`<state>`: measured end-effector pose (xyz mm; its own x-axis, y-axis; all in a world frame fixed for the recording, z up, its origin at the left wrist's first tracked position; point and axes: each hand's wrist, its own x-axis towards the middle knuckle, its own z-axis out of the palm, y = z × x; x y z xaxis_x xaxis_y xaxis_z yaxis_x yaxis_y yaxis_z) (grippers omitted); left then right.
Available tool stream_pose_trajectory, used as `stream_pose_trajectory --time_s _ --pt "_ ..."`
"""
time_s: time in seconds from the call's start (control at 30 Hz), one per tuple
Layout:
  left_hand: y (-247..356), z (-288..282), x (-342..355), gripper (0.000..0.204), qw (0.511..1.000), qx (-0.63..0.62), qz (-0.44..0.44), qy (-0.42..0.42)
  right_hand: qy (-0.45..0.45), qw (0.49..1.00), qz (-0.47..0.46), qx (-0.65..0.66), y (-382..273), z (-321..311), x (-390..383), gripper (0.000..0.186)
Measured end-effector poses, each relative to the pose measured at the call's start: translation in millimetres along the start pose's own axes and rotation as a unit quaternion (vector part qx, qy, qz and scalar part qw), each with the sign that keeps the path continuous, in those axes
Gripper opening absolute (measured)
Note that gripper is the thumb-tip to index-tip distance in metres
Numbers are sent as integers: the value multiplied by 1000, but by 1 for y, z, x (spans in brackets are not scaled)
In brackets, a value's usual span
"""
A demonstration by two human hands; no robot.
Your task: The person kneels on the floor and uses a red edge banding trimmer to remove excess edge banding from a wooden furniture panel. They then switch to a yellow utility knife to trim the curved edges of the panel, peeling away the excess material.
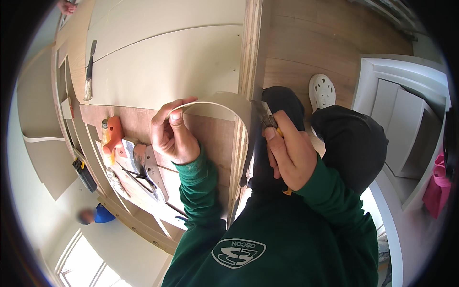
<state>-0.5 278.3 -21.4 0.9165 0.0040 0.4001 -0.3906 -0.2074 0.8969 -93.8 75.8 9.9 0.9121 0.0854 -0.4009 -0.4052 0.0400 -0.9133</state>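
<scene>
A thin beige edging strip [217, 99] bends in an arch over the plywood edge of the work surface, and its tail runs down in front of my body. My left hand [174, 134] is closed on one end, pinching it between thumb and fingers. My right hand [291, 150] is wrapped round what looks like a utility knife [266, 116], with a worn grey metal body and yellow parts. Its front end meets the strip's right side, or lies very close to it; I cannot tell which. My palm hides most of its handle.
Left of my left hand lie an orange tool [113, 135], a scraper with a curved blade [154, 174] and other hand tools. A dark-handled tool [90, 71] rests on the pale board [162, 62]. White cabinet [401, 129] stands right. A person in blue [103, 214] is far left.
</scene>
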Motion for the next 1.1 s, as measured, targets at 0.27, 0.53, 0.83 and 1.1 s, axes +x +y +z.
stream_pose_trajectory --time_s 0.27,0.53,0.83,1.1 --pt "1 0 -1 13 1000 8 -2 -4 -14 998 48 37 -9 0 1 25" --pt "10 -6 -13 14 1000 2 -20 -16 -63 989 119 62 -23 -11 5 24" --pt "2 -16 -24 16 997 -36 -67 30 -89 990 111 6 -26 -9 22 14" --pt "3 -16 -23 16 997 -40 -56 15 -67 995 72 -21 -17 -9 5 17"
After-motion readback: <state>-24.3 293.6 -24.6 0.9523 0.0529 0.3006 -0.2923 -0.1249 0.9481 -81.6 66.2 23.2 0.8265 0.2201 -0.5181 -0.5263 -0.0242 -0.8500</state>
